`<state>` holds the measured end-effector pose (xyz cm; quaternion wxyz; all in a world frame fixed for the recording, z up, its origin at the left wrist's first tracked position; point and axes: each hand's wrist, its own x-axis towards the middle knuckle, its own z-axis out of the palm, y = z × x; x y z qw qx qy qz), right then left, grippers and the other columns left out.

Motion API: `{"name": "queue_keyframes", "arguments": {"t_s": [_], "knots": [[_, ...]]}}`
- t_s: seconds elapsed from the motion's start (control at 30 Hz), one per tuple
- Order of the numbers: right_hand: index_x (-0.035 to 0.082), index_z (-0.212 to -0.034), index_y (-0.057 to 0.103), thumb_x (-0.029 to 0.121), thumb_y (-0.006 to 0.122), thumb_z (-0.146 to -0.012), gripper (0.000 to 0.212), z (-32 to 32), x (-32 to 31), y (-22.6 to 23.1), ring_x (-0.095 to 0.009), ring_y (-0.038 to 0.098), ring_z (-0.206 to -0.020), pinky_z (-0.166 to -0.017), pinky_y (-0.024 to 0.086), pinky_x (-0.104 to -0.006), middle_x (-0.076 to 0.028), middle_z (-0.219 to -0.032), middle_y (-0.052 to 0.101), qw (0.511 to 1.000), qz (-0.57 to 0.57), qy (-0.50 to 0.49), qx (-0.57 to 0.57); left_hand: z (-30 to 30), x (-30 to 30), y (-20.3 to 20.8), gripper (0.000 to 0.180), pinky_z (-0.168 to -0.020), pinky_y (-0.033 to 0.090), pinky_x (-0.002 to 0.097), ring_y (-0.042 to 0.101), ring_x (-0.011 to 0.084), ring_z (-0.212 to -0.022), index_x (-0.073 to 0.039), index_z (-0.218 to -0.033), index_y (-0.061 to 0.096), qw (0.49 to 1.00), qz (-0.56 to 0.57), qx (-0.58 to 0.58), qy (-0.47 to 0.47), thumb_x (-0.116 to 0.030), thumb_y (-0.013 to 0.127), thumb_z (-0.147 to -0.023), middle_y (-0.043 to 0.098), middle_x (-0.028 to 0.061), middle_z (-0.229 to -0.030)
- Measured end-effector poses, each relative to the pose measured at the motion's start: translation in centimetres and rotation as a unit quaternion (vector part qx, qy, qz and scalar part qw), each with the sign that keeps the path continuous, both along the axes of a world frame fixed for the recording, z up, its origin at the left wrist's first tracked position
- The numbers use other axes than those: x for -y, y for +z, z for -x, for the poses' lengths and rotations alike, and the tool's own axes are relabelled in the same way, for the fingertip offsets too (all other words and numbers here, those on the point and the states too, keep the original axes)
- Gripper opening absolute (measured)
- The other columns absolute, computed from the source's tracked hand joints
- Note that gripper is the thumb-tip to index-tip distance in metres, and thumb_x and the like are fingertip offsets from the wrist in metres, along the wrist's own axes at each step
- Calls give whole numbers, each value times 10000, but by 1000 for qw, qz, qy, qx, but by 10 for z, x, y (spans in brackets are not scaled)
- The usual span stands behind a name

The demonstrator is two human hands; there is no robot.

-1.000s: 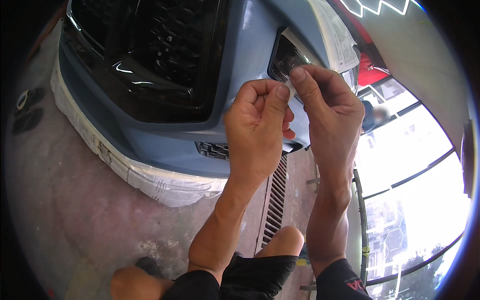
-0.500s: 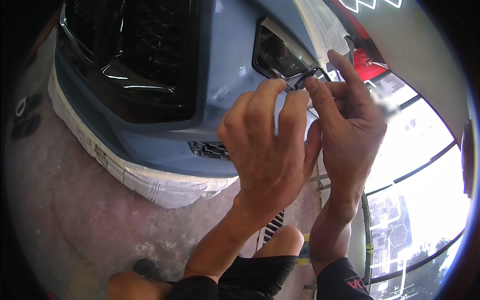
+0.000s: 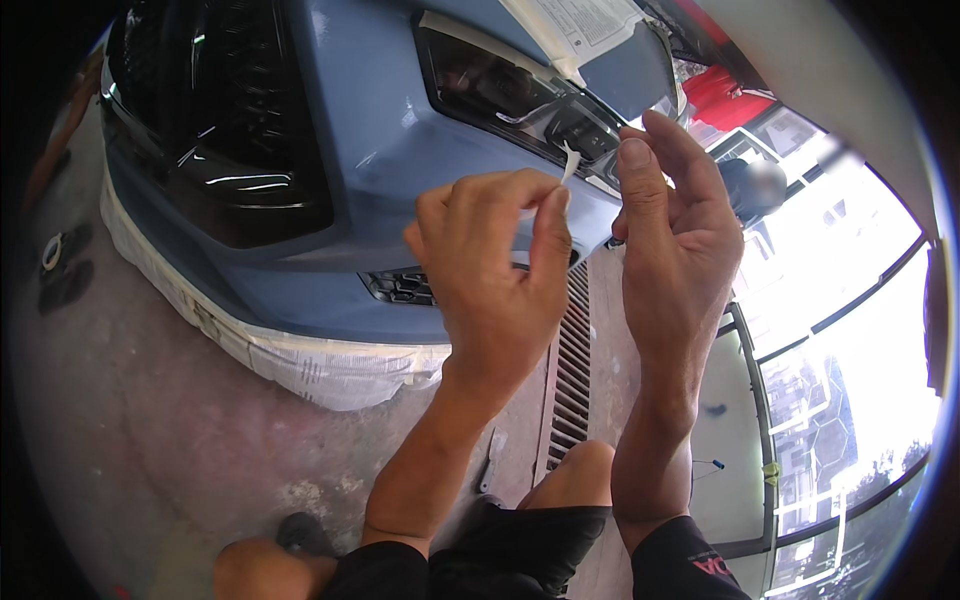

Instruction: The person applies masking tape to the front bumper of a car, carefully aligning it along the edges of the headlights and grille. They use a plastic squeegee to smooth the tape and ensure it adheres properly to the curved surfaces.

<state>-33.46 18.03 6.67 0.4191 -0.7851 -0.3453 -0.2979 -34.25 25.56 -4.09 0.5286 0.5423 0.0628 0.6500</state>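
Note:
My left hand (image 3: 497, 265) is closed in a pinch. Between its thumb and forefinger a small torn strip of cream masking tape (image 3: 570, 163) sticks up. Just to the right, my right hand (image 3: 678, 225) is raised with the thumb upright and the fingers curled behind it. Whatever its fingertips may hold is hidden behind the thumb. Beyond both hands is the grey-blue front bumper (image 3: 375, 190) of a car. The dark headlight (image 3: 490, 85) lies past the left fingertips, with pale tape along its upper edge.
Masking paper (image 3: 585, 25) covers the body above the headlight, and more paper (image 3: 310, 375) skirts the bumper's lower edge. A floor drain grate (image 3: 572, 370) runs between my arms. A tape roll (image 3: 52, 252) lies on the floor at left. Glass panels (image 3: 840, 330) stand at right.
My hands have moved apart, the left one shifting left and turning, so that the tape strip now shows in its pinch. The view has shifted, with more of the headlight showing.

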Motion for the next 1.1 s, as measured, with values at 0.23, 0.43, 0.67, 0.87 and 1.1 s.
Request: {"name": "queue_keyframes", "arguments": {"t_s": [0.23, 0.43, 0.67, 0.87, 1.1], "knots": [[-6, -1285, 833, 351, 816, -1108, 399, -12, 31, -8, -44, 570, -750, -668, 437, -230, -6, -943, 763, 933, -15, 130, -335, 4, 13, -4, 233, -850, 456, 256, 613, 64, -927, -4, -1283, 768, 784, 298, 212, -501, -182, 777, -1134, 759, -3, -1047], [22, -1224, 822, 239, 798, -1095, 253, -22, 25, -18, -44, 547, -735, -664, 421, -234, 31, -862, 680, 923, -69, 184, -331, 5, 18, -12, 230, -874, 463, 264, 627, 65, -951, -3, -1284, 760, 794, 293, 195, -496, -187, 755, -1146, 756, -1, -1054], [31, -1227, 812, 212, 799, -1091, 227, -31, 34, -13, -34, 548, -713, -640, 402, -223, 41, -867, 691, 918, -103, 200, -325, 21, 20, -17, 361, -980, 498, 279, 625, 100, -1102, 24, -1349, 734, 823, 245, 212, -466, -196, 811, -1074, 719, 45, -1212], [39, -1170, 841, 195, 848, -1065, 189, -33, 42, -15, -34, 562, -761, -669, 414, -225, 28, -969, 776, 918, -24, 225, -326, 20, 12, -14, 241, -898, 508, 256, 639, 67, -968, 11, -1242, 774, 903, 203, 95, -368, -146, 837, -1071, 769, 30, -1107], [25, -1159, 855, 212, 862, -1059, 213, -43, 46, -29, -38, 655, -836, -729, 500, -207, 8, -966, 785, 901, -35, 262, -344, 29, 14, -18, 147, -823, 510, 239, 624, 46, -897, 15, -1138, 788, 924, 208, 5, -322, -108, 830, -1070, 775, 16, -1021]]}}
